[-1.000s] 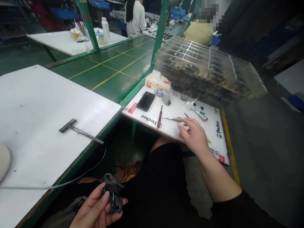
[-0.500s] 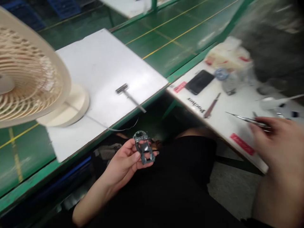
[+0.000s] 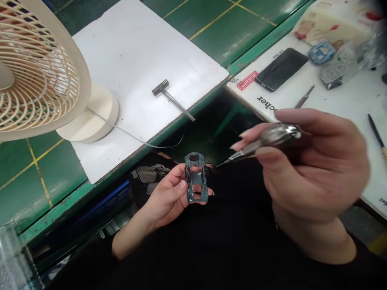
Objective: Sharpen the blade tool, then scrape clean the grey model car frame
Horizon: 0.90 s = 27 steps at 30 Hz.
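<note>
The 2 hands are apart, working low over the person's black-clothed lap (image 3: 229, 245), with a small gap between them. The left hand (image 3: 167, 197) pinches a small die-cast car body shell (image 3: 196, 177) upright between thumb and fingers, near the middle of the view. The shell is a dark blue-grey and seems already painted, with a flat grey panel across its centre and a small dark red spot near its upper end. No wheels show on it from this angle, so it looks like a bare body at this stage, though the hand hides part of it. At 3 o'clock from the shell, the right hand (image 3: 314, 165) grips a slim pointed steel tool (image 3: 266, 141) like a pen, its fine tip just beside the shell's upper edge and, as far as can be seen, not touching it. The tool's handle is blurred. At 10 o'clock sits a cream desk fan (image 3: 39, 76) on a round base (image 3: 90, 114), and at 12 o'clock a T-handled metal tool (image 3: 172, 98) lies on a white board (image 3: 127, 52). At 1 o'clock, a black smartphone (image 3: 281, 69) rests on a white printed work mat (image 3: 341, 100).
</note>
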### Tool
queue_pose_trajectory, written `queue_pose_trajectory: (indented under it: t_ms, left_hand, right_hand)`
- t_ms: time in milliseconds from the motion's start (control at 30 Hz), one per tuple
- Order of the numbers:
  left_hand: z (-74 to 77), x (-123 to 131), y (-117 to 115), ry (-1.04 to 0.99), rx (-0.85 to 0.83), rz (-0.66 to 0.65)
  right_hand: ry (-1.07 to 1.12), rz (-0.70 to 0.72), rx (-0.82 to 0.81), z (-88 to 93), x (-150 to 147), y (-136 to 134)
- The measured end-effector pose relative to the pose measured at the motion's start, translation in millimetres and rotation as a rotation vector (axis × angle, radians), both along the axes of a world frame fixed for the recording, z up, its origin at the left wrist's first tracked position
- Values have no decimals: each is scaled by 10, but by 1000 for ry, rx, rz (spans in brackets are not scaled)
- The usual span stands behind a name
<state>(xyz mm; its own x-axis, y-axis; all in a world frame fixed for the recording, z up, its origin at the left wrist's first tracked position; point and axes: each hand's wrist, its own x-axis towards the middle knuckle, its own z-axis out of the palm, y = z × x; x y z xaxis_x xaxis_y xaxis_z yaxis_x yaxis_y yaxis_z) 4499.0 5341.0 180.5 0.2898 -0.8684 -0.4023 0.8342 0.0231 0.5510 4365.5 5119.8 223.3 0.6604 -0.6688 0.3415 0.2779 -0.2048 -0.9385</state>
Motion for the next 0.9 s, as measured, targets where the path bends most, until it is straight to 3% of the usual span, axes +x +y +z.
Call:
queue_pose_trajectory:
  t_ms: [167,400,900]
  left_hand:
    - [-6,-55,53,18,-16,19]
    - [-22,-83,139,20,-31,26]
    - [-20,-73,166,36,-26,-49]
  right_hand:
    - [3,25,9,12,197,117]
    - [-17,136,-3,-47,224,165]
    - [24,148,-183,-10,149,125]
